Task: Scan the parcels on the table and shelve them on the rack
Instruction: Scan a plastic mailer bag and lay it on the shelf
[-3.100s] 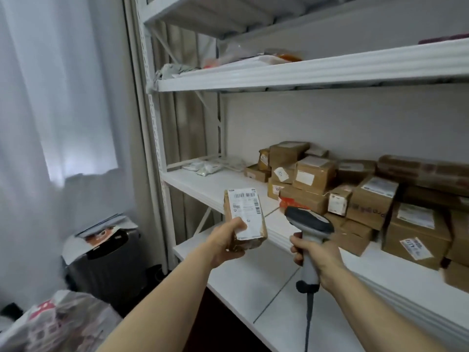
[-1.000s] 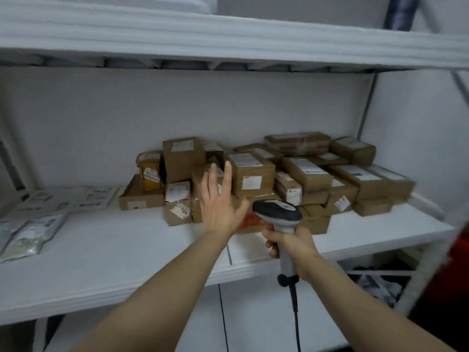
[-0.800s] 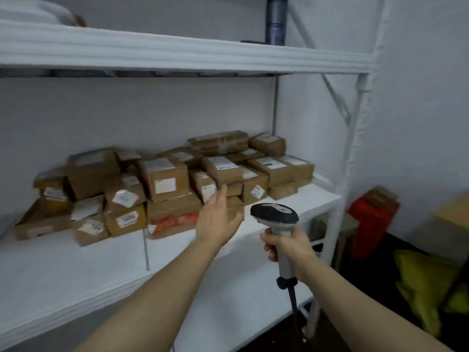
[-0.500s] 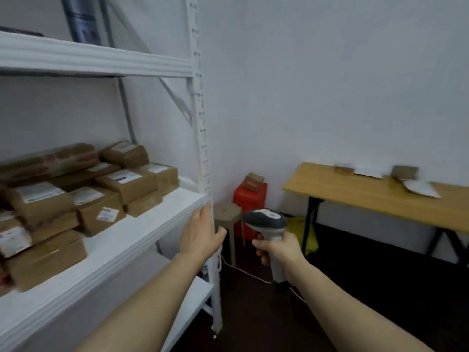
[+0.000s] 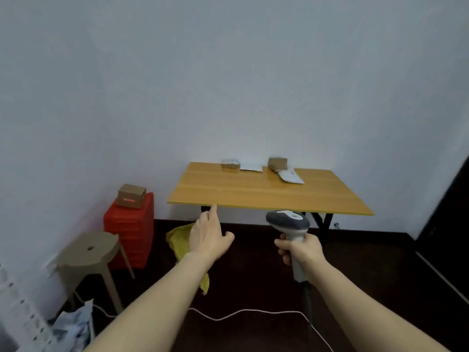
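1. The left hand is empty, fingers straight; the right hand grips the scanner.
2. The parcels sit far back on the counter.
3. The floor cord could trip feet; the reach is long.

A bare parcel-handling storeroom: brown cardboard parcels on a far wooden-topped table, a grey handheld barcode scanner near.
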{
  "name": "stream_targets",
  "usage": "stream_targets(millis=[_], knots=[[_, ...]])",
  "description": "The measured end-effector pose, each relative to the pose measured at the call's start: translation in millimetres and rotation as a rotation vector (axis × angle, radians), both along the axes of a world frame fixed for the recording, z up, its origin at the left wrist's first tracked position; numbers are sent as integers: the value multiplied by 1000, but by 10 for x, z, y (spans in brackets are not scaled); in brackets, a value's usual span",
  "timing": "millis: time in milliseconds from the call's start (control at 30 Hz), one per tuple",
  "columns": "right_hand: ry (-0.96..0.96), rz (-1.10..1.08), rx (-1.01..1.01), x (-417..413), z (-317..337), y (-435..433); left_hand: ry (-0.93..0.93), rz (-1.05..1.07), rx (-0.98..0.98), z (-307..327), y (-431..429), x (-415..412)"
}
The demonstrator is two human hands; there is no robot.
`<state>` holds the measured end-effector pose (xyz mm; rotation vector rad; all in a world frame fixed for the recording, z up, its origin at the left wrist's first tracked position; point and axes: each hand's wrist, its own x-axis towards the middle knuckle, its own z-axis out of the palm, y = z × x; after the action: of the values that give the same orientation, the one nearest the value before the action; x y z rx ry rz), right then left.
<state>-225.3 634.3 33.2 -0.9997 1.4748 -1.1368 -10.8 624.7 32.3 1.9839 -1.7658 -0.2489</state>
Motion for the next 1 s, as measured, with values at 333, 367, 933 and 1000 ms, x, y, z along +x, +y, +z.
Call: stream_targets(millis=[333,367,933,1000], knots=[[-6,-98,25,-296,-49,-1572,22,-76,64,-81,-1934,-312],[-12,-106,18,-358,-81,-1756,23,-85,75,-118,-2128,-374],[1,36,90,-1433,-233,-5335,-20,-9,192,-395,-5395,-1449],[-11,43,107,-1443,-266,-5680,-43,-7,210,-456,-5729,-1450]])
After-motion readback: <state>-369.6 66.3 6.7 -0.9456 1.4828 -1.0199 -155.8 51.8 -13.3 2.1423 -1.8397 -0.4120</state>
